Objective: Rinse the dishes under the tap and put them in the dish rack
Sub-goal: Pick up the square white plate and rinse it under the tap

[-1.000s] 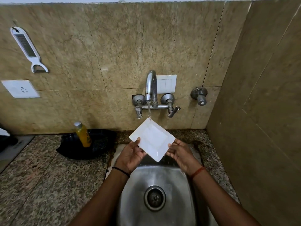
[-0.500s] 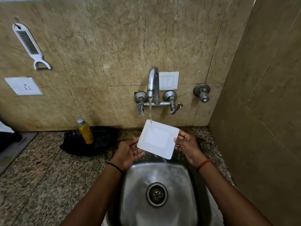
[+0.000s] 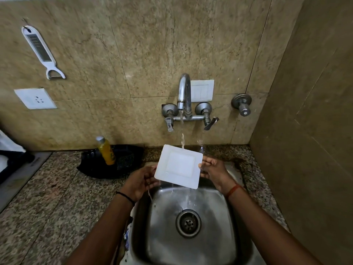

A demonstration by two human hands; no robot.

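Both grips, left hand [image 3: 140,181] & right hand [image 3: 214,172], hold plate [image 3: 179,166] edges; fingers partly hidden.

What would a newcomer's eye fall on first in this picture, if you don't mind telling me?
First, the white square plate, held at its edges by the left hand and the right hand over the steel sink, with water from the tap running onto its top edge. Next, the white grater hanging on the wall at upper left, and the yellow bottle on the counter left of the sink.
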